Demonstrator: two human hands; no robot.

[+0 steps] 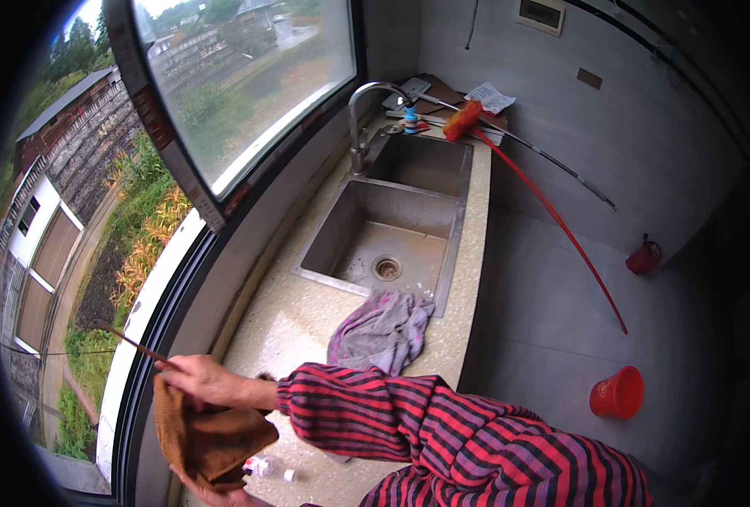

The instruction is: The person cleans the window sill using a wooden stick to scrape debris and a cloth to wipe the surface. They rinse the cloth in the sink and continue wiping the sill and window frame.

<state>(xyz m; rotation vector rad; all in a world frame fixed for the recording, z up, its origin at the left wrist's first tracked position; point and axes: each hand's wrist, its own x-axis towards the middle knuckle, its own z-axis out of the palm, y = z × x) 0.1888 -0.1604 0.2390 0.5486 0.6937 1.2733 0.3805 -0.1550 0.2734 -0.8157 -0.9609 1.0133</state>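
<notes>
A brown cloth [213, 437] hangs between my two hands, beside the window frame at lower left. My upper hand [207, 382], in a red and dark striped sleeve, grips a thin brown stick [137, 345] that points towards the open window; the cloth lies just under this hand. At the bottom edge my other hand [219, 495] is partly hidden by the cloth and touches its lower side. Which hand is left or right fits the sleeves: the upper one appears to be the right. A grey and purple towel [384, 333] lies crumpled on the counter against the sink's rim.
A double steel sink [435, 279] with a tap [357, 149] is set into the speckled counter [273, 323]. A small bottle [261, 468] lies near the cloth. A red-handled brush [556, 215] leans off the counter's far end. A red bucket [616, 393] stands on the floor.
</notes>
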